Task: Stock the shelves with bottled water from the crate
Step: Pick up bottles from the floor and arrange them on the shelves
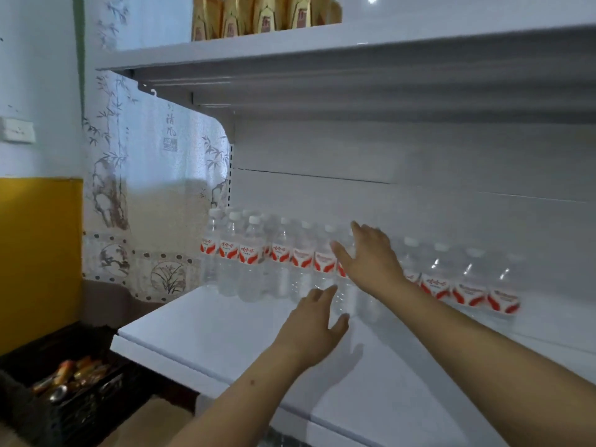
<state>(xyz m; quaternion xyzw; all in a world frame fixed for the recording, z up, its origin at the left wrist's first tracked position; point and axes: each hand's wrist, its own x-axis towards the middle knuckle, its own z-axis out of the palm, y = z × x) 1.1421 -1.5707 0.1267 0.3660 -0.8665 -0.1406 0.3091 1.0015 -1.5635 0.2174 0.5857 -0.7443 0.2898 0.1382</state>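
Step in hand: squaring bottle row (322,262) on shelf (200,330); left hand (314,321) and right hand (371,253) both spread wide, holding nothing; next likely: fetch more from crate (74,395)

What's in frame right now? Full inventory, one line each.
water bottles: a dozen or more, exact count unclear, clear with white caps and red-and-white labels, upright in a row along the back of the lower shelf
lower shelf: one, white, front part bare
upper shelf: one, white, above the bottles
packages: several, golden-yellow, standing on the upper shelf
crate: one, black, bottom left, holds blurred orange and silver items
curtain: one, white with bamboo print, left of the shelves
wall switch: one, white, far left
left hand: open, reaching toward the bottles
right hand: open, fingers spread, in front of the row
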